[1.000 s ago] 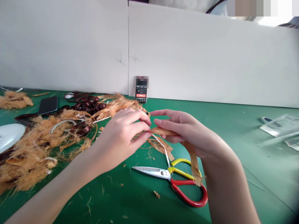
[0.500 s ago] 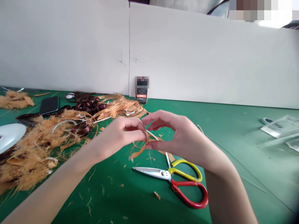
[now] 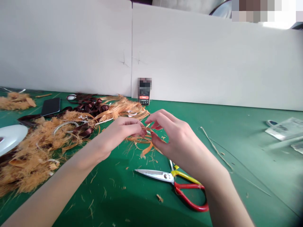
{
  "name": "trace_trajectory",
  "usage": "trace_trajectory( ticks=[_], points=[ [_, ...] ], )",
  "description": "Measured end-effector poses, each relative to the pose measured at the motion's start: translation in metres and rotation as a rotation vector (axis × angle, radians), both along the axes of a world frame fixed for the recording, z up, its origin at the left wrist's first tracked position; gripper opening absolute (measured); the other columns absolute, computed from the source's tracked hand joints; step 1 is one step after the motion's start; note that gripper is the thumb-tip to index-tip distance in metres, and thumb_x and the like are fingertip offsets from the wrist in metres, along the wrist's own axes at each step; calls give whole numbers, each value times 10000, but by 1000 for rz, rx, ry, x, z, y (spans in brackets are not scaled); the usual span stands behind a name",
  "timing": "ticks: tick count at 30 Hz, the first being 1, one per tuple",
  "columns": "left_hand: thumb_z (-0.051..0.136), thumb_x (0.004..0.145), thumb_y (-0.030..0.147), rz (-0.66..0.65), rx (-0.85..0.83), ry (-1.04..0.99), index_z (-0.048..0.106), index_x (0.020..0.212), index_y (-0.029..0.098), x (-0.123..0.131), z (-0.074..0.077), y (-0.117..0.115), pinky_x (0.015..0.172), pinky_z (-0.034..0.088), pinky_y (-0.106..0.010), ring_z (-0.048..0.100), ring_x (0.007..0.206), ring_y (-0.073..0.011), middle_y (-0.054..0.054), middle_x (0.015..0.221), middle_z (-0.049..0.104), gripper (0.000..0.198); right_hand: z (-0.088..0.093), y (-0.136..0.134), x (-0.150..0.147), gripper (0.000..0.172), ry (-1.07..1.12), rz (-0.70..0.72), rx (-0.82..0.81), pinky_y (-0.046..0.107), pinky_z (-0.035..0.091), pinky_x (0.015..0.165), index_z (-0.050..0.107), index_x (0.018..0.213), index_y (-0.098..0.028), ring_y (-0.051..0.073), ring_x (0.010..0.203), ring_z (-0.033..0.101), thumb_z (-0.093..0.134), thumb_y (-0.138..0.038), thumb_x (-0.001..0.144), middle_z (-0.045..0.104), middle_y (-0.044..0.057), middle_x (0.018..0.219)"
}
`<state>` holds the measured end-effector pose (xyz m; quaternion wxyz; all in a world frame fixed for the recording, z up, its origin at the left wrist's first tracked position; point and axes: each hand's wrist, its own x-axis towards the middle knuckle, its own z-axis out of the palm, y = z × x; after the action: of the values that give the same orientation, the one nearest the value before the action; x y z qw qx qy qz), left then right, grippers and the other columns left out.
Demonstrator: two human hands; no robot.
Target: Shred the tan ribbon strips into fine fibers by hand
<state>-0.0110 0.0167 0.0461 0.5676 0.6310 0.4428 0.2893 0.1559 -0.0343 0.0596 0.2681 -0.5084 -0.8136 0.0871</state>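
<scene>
Near the middle of the green table, my left hand (image 3: 127,127) is closed on an orange raffia strip (image 3: 147,149). My right hand (image 3: 165,129) is just to its right, with thumb and index finger apart, its thumb tip beside the strip. Part of the strip hangs below the fingers, and a thin white band shows between the hands. Scissors (image 3: 155,175) with one yellow and one red handle lie below, blades pointing left; my right forearm partly covers the handles.
Frayed raffia (image 3: 35,151), dark brown ribbon (image 3: 90,107) and a white spool (image 3: 11,138) lie left. A dark phone (image 3: 50,106) lies behind. Another phone (image 3: 144,91) leans on the white panel (image 3: 213,63). Clear packets (image 3: 284,127) lie right.
My left hand has shifted slightly left. My right hand and forearm have moved down and left, now covering more of the yellow handle. The strip's loose end has swung right.
</scene>
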Motion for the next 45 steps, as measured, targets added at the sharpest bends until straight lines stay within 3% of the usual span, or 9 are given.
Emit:
trace_trajectory(
  ticks=[6, 12, 16, 21, 25, 29, 32, 41, 45],
  points=[
    [554, 782, 349, -69, 217, 288, 674, 726, 244, -10, -2, 11, 845, 475, -360, 645, 917, -241, -16, 870, 709, 169, -5, 6, 4, 179, 354, -81, -195, 254, 513, 691, 591, 946, -191, 125, 766, 651, 550, -80, 812, 682, 6, 834],
    [529, 748, 133, 276, 730, 523, 575, 1007, 180, -13, -19, 21, 908, 447, -400, 586, 1057, -262, -105, 1110, 622, 267, -7, 19, 9, 255, 802, -165, -584, 269, 548, 699, 601, 952, -163, 126, 733, 670, 660, -107, 711, 682, 13, 804],
    [456, 737, 46, 387, 844, 385, 555, 842, 206, -10, -12, 8, 707, 480, -273, 607, 756, -159, -16, 884, 645, 216, -6, 22, 11, 247, 935, -174, -666, 247, 539, 721, 620, 942, -147, 98, 717, 657, 658, -81, 708, 677, 4, 797],
    [381, 781, 65, 131, 786, 273, 537, 649, 216, -7, 6, -11, 696, 444, -277, 595, 729, -162, 8, 737, 641, 255, -6, 21, 11, 170, 973, -150, -708, 232, 518, 722, 634, 909, -142, 84, 717, 624, 648, -122, 741, 658, 1, 793],
    [405, 821, 129, -31, 707, 362, 657, 757, 214, -5, 7, -12, 780, 462, -297, 638, 874, -201, -10, 871, 717, 274, -4, 21, 12, 152, 928, -142, -717, 240, 499, 750, 633, 914, -152, 92, 754, 621, 647, -166, 763, 659, 8, 832],
    [450, 886, 213, 61, 681, 375, 609, 1191, 223, -1, 0, -6, 900, 454, -299, 613, 1059, -203, -27, 1242, 647, 344, -2, 21, 15, 195, 810, -84, -799, 236, 469, 670, 608, 944, -168, 90, 673, 593, 609, -114, 757, 637, -21, 716],
    [434, 909, 244, 112, 672, 365, 506, 1314, 219, -2, -5, -1, 906, 462, -321, 609, 1055, -202, -53, 1333, 574, 412, -3, 20, 16, 175, 703, -45, -882, 234, 445, 623, 599, 921, -165, 96, 665, 588, 608, -120, 752, 644, -9, 736],
    [479, 895, 331, 398, 756, 511, 566, 915, 182, -6, -1, 0, 722, 438, -322, 594, 804, -203, -58, 904, 636, 174, -8, 24, 17, 212, 870, -19, -893, 216, 480, 661, 589, 981, -147, 69, 630, 602, 666, -166, 784, 645, -29, 684],
    [473, 899, 455, 220, 577, 440, 560, 754, 209, -5, 5, -7, 587, 396, -285, 548, 622, -154, 8, 704, 609, 299, -7, 24, 18, 305, 964, -71, -803, 241, 504, 730, 595, 1029, -142, 91, 703, 650, 714, -180, 751, 698, 2, 747]
  ],
)
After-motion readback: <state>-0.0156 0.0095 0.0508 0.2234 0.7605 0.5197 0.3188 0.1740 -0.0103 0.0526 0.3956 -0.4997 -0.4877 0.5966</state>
